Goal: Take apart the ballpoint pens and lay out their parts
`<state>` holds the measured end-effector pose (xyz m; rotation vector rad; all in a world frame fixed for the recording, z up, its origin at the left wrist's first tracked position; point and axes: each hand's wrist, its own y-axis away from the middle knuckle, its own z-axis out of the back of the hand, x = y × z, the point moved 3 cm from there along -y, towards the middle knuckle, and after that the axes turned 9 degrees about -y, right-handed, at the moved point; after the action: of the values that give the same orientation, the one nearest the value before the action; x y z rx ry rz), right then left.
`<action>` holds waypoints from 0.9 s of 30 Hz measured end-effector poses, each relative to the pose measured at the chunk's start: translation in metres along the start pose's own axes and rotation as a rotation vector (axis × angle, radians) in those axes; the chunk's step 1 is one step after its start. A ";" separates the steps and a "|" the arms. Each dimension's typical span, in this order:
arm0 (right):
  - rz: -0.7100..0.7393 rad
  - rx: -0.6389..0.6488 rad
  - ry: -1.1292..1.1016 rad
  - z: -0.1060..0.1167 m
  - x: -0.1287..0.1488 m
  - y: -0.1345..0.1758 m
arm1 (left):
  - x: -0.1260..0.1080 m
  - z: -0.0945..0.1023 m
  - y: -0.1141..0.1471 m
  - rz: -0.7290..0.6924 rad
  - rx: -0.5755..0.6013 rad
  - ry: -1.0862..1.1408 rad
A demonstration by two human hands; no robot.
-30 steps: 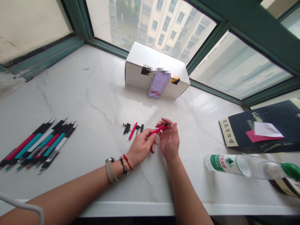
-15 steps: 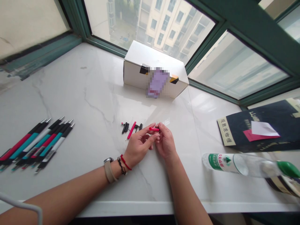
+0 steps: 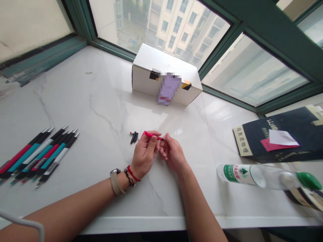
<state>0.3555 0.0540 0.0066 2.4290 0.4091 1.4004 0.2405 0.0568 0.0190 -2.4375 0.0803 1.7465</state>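
A red pen barrel with a black end (image 3: 152,135) is held level above the table, between my two hands. My left hand (image 3: 143,154) is closed around its red part, thumb on the near side. At the black end, the thumb and forefinger of my right hand (image 3: 174,153) pinch together, and its other fingers curl below. Small black pen parts (image 3: 134,137) lie on the table just left of my left hand. Behind that hand a second red tube and other small parts are mostly hidden.
Several assembled click pens (image 3: 42,151) lie side by side at left. A white box (image 3: 143,79) with a blurred purple item on its front stands by the window. To the right are a dark paper bag (image 3: 254,134) and a water bottle (image 3: 275,178) lying on its side.
The red barrel has moved left and turned, so its black end now points right toward my right hand. My left hand has shifted slightly left, covering more of the loose parts.
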 end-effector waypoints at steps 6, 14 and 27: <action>-0.005 0.056 0.068 -0.003 0.000 0.003 | 0.002 0.000 -0.001 0.022 -0.002 0.016; 0.065 -0.002 0.024 -0.003 0.000 0.001 | 0.008 0.003 -0.005 0.030 -0.030 0.003; 0.400 -0.068 0.333 -0.005 0.005 0.008 | 0.004 0.003 -0.008 0.038 -0.036 0.061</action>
<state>0.3545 0.0491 0.0156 2.3074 -0.0631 1.9604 0.2397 0.0649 0.0153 -2.5312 0.1026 1.7035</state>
